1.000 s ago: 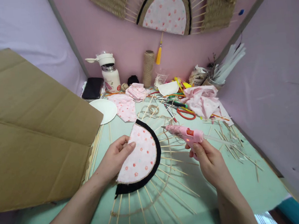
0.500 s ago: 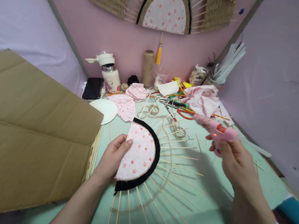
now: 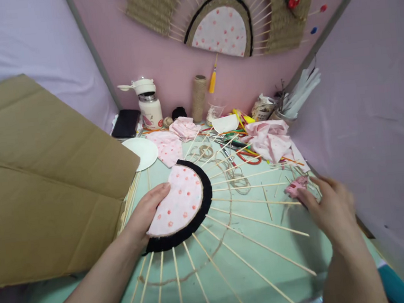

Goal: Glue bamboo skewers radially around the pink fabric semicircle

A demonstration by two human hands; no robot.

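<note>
A half-round piece covered in pink flowered fabric [image 3: 185,198], with a black curved border [image 3: 207,189], lies in front of me. Thin wooden sticks fan out from it, crossed by a curved line of twine [image 3: 228,206]. My left hand [image 3: 148,209] grips its straight left edge, thumb on the fabric and the other fingers partly hidden beneath. At the right side of the table, my right hand [image 3: 326,201] is around the pink glue gun [image 3: 296,186], much of which is hidden from view.
A big cardboard sheet [image 3: 55,184] stands at the left. Along the back are a white bottle [image 3: 150,111], a phone [image 3: 126,123], a twine spool [image 3: 199,97], crumpled pink fabric [image 3: 268,138] and red-handled scissors [image 3: 249,157]. A finished fan piece [image 3: 222,30] hangs on the wall.
My right hand has lowered the glue gun toward the table at the right. The fan piece in my left hand has tilted, and its sticks now reach farther right.
</note>
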